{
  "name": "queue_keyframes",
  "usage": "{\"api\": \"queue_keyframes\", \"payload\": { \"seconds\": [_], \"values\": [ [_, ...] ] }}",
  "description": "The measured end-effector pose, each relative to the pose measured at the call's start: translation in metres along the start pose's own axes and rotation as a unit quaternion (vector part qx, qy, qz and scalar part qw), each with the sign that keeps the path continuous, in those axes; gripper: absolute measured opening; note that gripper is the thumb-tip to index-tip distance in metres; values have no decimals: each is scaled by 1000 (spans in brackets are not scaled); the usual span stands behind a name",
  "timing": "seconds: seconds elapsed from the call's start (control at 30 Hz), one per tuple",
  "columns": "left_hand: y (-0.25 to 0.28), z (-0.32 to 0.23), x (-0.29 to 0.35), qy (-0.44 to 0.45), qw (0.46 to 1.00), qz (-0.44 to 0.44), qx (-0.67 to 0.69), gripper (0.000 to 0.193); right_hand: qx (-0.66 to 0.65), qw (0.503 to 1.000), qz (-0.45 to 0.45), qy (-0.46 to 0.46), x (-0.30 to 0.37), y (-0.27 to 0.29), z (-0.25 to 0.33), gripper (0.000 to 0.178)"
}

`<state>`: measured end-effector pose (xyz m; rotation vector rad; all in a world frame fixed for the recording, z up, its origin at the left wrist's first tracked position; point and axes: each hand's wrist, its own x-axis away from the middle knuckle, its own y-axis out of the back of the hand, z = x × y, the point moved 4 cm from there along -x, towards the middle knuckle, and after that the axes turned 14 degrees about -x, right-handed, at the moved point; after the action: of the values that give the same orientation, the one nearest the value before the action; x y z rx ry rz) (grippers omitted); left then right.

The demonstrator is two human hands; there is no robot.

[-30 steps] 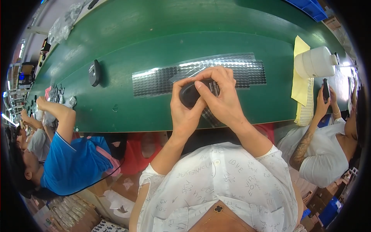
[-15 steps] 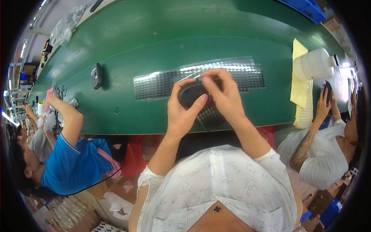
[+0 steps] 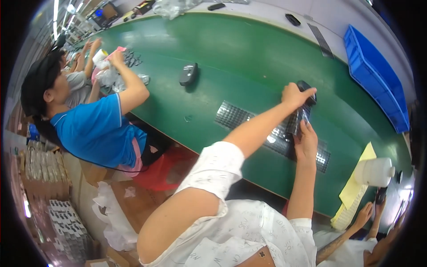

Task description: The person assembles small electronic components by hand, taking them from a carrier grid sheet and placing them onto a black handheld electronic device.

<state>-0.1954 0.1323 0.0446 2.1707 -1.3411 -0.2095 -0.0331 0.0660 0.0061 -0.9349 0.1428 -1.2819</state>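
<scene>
Stretched far out over the green table, my left hand (image 3: 293,96) grips a black rounded plastic device (image 3: 304,85). Its thumb lies across the top of the device. Nearer to me, my right hand (image 3: 307,143) holds a glossy strip of small dark round pads (image 3: 294,123) by its edge. The strip reaches up to just below the device; whether the two touch, I cannot tell. Under and beside my hands lie more clear sheets of dark round pads (image 3: 234,116), flat on the table. A second black device (image 3: 189,74) rests to the left of them.
At the far right stands a blue plastic bin (image 3: 377,79). A white bottle (image 3: 374,172) sits on yellow paper (image 3: 358,177) at the right. A person in blue (image 3: 91,129) works at the left with clear bags; another person's hand (image 3: 364,214) is at the lower right.
My left hand has carried the device outward, away from my body. My right hand has left the device and now holds the strip of pads. The whole view has swung round.
</scene>
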Motion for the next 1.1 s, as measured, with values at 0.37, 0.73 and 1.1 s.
{"api": "queue_keyframes", "payload": {
  "seconds": [0.37, 0.73, 1.1],
  "values": [
    [139, 13, 41, -149, 913, -281, -256, 58, -33, 999, -1, -37, 11, -7, -2, 24],
    [255, 185, 28, -44, 868, -326, -371, 66, 49, 992, 117, 12, 81, -32, -11, 30],
    [136, 77, 173, -19, 894, 127, 430, 51, 137, 970, 118, 161, 123, -24, -2, 27]
  ]
}}
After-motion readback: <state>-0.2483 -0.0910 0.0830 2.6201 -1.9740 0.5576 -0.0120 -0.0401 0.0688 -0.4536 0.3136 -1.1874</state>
